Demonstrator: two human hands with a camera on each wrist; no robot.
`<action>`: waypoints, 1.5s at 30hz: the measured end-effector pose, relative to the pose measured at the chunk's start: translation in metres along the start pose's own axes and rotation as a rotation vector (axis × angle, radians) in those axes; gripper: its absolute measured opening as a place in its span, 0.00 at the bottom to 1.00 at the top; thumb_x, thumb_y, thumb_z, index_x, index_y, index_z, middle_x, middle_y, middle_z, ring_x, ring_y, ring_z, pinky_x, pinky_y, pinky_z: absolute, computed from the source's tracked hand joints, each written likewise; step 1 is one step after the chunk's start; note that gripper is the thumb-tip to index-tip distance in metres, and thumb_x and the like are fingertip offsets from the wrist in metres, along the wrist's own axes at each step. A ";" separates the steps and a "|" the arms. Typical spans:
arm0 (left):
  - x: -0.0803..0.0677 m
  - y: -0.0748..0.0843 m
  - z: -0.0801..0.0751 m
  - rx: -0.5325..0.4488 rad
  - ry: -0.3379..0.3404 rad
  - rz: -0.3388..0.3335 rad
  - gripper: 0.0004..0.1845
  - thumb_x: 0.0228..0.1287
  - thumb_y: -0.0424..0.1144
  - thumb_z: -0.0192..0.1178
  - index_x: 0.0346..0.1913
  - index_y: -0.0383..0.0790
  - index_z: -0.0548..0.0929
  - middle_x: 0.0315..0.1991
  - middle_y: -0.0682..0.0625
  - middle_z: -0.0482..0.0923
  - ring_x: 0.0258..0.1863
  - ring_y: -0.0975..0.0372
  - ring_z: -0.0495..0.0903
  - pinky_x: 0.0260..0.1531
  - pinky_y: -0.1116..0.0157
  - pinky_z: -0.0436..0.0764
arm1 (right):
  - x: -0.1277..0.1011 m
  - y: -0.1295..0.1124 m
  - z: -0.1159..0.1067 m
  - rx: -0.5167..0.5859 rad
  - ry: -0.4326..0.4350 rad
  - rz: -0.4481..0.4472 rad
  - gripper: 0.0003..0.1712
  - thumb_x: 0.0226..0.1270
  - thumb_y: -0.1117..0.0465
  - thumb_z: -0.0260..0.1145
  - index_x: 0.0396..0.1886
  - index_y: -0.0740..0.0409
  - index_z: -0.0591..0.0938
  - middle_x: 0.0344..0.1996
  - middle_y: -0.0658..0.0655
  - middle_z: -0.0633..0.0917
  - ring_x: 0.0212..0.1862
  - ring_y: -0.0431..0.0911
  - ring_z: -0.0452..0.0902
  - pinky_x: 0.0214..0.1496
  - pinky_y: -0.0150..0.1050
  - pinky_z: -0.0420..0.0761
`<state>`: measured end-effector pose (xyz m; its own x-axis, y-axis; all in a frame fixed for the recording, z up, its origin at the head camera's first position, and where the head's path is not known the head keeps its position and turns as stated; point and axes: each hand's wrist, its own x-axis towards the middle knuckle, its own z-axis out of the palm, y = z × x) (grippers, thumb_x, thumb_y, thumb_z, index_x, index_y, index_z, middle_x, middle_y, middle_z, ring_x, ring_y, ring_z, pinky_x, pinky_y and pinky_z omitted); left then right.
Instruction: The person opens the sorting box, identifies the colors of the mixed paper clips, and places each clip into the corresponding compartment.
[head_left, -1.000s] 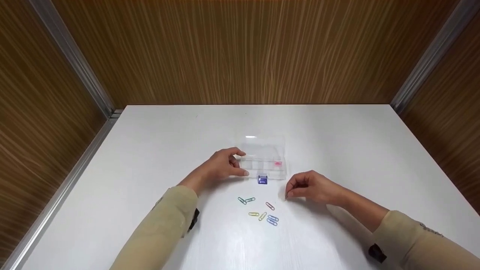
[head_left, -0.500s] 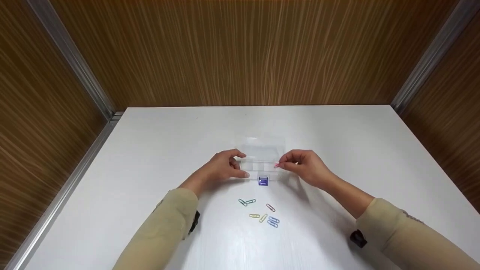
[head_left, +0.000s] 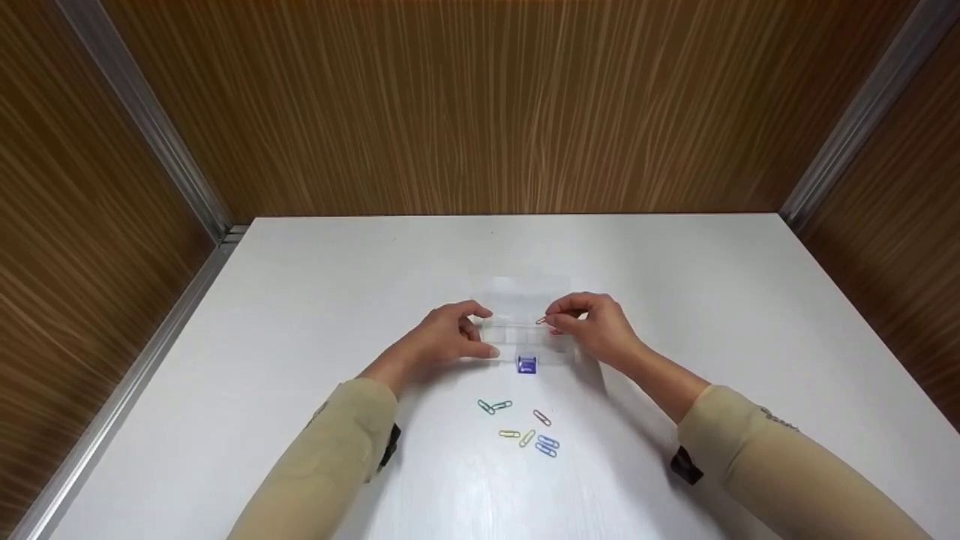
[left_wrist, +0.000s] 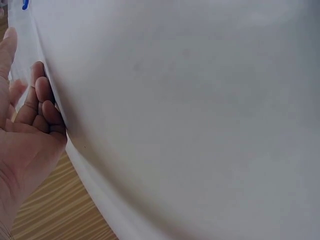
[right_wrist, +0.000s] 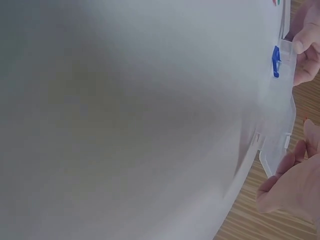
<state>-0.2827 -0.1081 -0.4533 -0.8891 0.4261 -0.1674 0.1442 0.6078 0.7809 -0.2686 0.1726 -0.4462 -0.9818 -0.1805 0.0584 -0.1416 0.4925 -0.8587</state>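
Right hand pinches paper clip over clear box

A compartment box lies on the table about midway between its left and right edges, with its lid open toward the far edge and its clasp on the side facing the near edge. The left hand rests against the box's left end, and the right hand is over its right end, pinching a paper clip above the compartments. A scatter of paper clips lies on the table between the box and the near edge, between the two forearms.
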 end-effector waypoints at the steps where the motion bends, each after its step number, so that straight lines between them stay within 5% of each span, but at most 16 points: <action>1: 0.000 0.000 0.000 0.001 0.000 -0.004 0.35 0.60 0.44 0.81 0.69 0.45 0.79 0.38 0.50 0.84 0.39 0.59 0.80 0.53 0.60 0.77 | 0.001 0.000 0.001 0.003 0.002 0.001 0.04 0.71 0.66 0.74 0.43 0.59 0.91 0.36 0.54 0.88 0.42 0.49 0.78 0.41 0.32 0.77; 17: 0.004 0.003 0.001 -0.009 -0.001 0.008 0.34 0.61 0.44 0.81 0.69 0.45 0.79 0.38 0.50 0.83 0.38 0.59 0.79 0.51 0.61 0.77 | -0.002 0.000 0.002 -0.050 0.011 0.051 0.11 0.73 0.64 0.73 0.52 0.60 0.90 0.40 0.54 0.87 0.46 0.51 0.75 0.48 0.42 0.74; 24: 0.003 0.002 -0.001 -0.005 -0.003 0.021 0.34 0.62 0.44 0.80 0.69 0.44 0.79 0.39 0.50 0.83 0.38 0.59 0.78 0.50 0.61 0.77 | -0.014 -0.004 -0.011 -0.061 -0.030 -0.019 0.13 0.72 0.62 0.74 0.53 0.60 0.89 0.43 0.53 0.88 0.48 0.51 0.77 0.51 0.41 0.75; 38: 0.003 0.001 -0.006 0.012 0.005 -0.003 0.34 0.62 0.45 0.80 0.70 0.46 0.79 0.41 0.50 0.82 0.41 0.58 0.78 0.52 0.60 0.76 | -0.052 -0.003 -0.023 -0.097 -0.310 -0.222 0.10 0.68 0.62 0.77 0.47 0.57 0.91 0.38 0.47 0.89 0.43 0.44 0.79 0.51 0.40 0.73; 45: 0.000 0.001 -0.006 0.017 0.010 0.003 0.34 0.61 0.44 0.80 0.69 0.45 0.79 0.40 0.50 0.82 0.40 0.58 0.78 0.52 0.59 0.76 | -0.065 -0.004 -0.016 -0.107 -0.469 -0.211 0.10 0.69 0.58 0.77 0.48 0.52 0.92 0.43 0.49 0.90 0.45 0.44 0.81 0.52 0.37 0.76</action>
<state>-0.2848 -0.1110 -0.4489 -0.8929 0.4213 -0.1588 0.1546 0.6180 0.7708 -0.2060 0.1957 -0.4390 -0.7719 -0.6350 -0.0304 -0.3665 0.4836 -0.7949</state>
